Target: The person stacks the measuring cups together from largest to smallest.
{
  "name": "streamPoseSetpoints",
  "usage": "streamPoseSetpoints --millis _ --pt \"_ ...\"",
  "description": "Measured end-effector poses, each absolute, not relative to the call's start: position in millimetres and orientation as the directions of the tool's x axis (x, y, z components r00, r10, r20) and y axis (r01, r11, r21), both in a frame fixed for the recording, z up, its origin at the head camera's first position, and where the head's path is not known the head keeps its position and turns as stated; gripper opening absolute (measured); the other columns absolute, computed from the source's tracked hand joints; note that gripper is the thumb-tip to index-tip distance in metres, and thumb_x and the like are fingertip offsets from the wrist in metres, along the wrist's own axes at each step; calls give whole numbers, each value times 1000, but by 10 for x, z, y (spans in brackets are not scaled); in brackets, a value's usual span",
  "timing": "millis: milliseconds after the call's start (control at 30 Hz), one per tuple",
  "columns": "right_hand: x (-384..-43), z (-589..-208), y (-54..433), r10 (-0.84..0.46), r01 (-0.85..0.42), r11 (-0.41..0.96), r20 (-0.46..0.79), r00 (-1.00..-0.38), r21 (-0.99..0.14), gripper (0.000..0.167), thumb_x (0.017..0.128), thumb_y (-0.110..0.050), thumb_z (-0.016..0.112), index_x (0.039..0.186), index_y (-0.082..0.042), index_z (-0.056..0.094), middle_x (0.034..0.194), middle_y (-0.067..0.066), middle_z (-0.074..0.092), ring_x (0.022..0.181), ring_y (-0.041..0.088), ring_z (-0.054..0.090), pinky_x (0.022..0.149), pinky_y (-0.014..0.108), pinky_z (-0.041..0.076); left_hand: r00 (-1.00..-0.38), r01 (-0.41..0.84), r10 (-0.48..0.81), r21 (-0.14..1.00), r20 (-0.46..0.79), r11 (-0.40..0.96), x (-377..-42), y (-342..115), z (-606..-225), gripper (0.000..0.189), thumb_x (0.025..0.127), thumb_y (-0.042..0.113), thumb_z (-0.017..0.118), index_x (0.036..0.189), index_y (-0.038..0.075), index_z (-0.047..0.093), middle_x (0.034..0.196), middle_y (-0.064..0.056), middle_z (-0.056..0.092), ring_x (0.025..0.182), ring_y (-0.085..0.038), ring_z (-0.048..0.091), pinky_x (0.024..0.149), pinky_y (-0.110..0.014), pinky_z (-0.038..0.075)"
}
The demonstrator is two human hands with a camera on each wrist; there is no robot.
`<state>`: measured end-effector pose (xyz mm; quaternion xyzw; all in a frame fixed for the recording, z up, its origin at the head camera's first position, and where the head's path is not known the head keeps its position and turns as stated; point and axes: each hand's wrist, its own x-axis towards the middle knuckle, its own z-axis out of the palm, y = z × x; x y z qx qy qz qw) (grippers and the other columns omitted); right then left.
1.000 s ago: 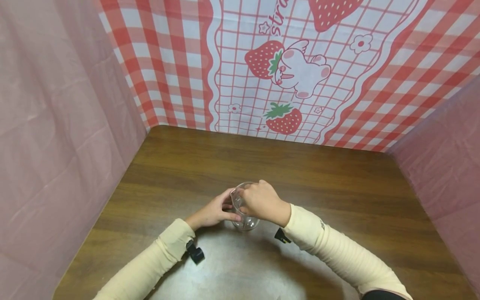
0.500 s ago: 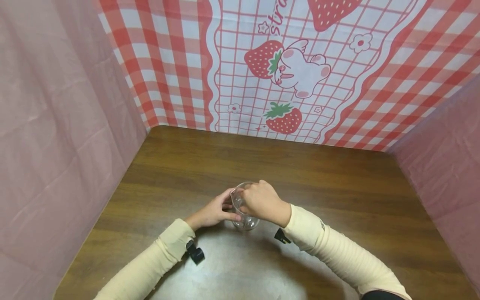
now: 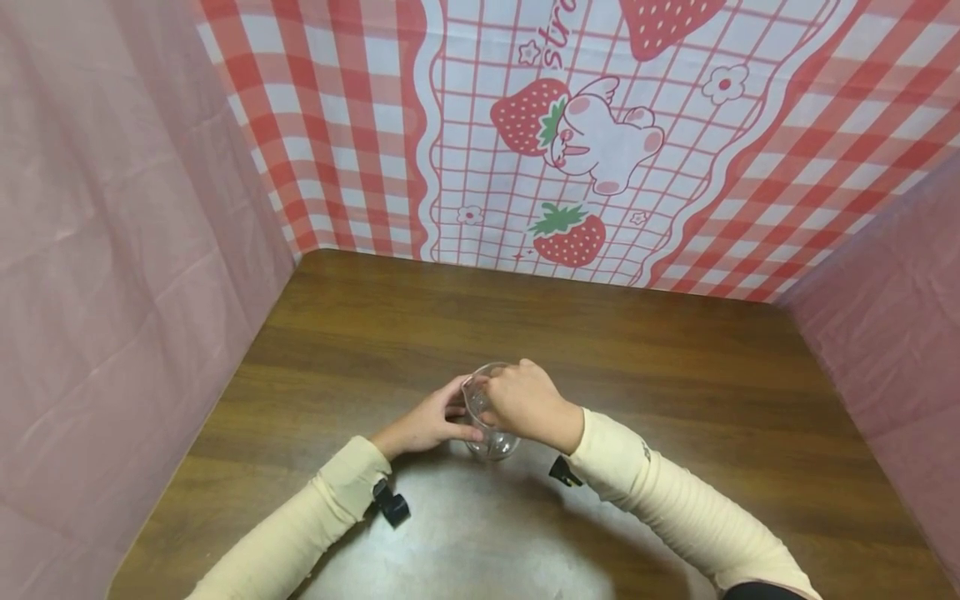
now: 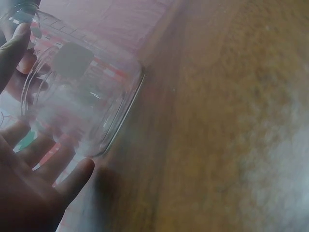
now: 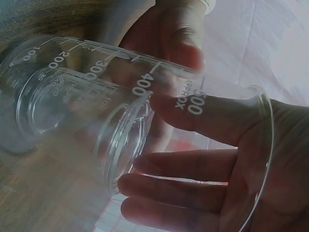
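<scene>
A large glass beaker [image 3: 491,447] with white graduations up to 500 stands on the table in the head view. My left hand [image 3: 429,423] grips it from outside, thumb on the near side, fingers round the left. My right hand [image 3: 529,405] reaches down through the beaker's mouth. In the right wrist view, a smaller glass beaker [image 5: 67,104] sits inside the large one. The thumb and fingertips of my right hand [image 5: 203,145] pinch its rim. The left wrist view shows my left fingers [image 4: 48,164] spread along the large beaker's glass.
The brown wooden table [image 3: 360,325] spreads around the hands. Behind it hangs a red-and-white checked cloth [image 3: 360,150] with strawberries. Pink curtains [image 3: 127,275] close off both sides. Both wrists carry black camera mounts [image 3: 392,505].
</scene>
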<state>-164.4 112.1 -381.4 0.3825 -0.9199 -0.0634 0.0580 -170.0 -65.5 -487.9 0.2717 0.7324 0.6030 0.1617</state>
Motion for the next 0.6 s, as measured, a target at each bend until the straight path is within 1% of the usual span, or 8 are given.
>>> streamPoseSetpoints --millis 167,233,400,600 --pt "-1643 -3840 1146 -719 -708 695 109 -686 127 23 75 -34 77 91 -17 73 85 -2 73 72 15 67 53 29 42 -802 192 591 973 82 125 -1692 -646 -4864 85 80 19 80 147 1 32 146 -23 45 126 -40 53 110 -50 44" --pt "-1644 -3844 1156 -725 -717 688 133 -676 112 22 77 -35 75 90 -18 73 88 -2 74 73 15 68 53 29 43 -802 188 592 974 79 124 -1692 -644 -4862 85 80 19 80 147 0 32 145 -23 45 126 -40 53 110 -50 44" --pt "-1649 -3829 1173 -740 -739 670 153 -655 71 22 82 -37 72 94 -18 75 97 -1 75 75 14 70 56 30 50 -800 199 593 972 89 123 -1693 -650 -4861 82 80 19 80 144 -2 34 145 -24 45 126 -41 53 109 -50 45" --pt "-1663 -3815 1185 -729 -737 676 138 -671 -12 23 85 -35 70 97 -15 75 101 0 75 74 17 70 62 34 58 -804 195 588 973 87 122 -1697 -647 -4860 79 79 16 80 142 -2 36 145 -24 45 126 -41 53 109 -49 45"
